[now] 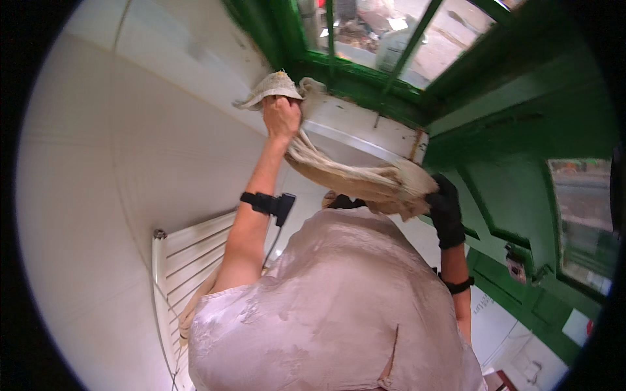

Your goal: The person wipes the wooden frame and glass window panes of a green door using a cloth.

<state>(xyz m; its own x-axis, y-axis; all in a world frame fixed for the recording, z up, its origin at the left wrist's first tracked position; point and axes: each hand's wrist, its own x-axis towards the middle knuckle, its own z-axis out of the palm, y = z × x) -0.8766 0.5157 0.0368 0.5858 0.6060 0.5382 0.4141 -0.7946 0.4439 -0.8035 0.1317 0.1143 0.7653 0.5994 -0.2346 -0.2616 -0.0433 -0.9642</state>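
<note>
A long bundle of beige cloth (pixel 342 168) hangs in a sag between my two hands, in front of a white window sill. Bare-skinned, my left hand (pixel 282 117) is closed around one end, and a pale, coarse-textured flap of cloth (pixel 278 85) spreads above the fist. My right hand (pixel 445 210) wears a black glove and grips the bunched, frayed-looking other end. The gloved fingers are partly hidden by the cloth and dark.
Above the sill (pixel 362 119) is a green barred window frame (pixel 352 66). A green panelled door (pixel 503 190) stands at right, with a latch (pixel 516 264). A white slatted rack (pixel 195 254) and cable are beside the left wall (pixel 98 171).
</note>
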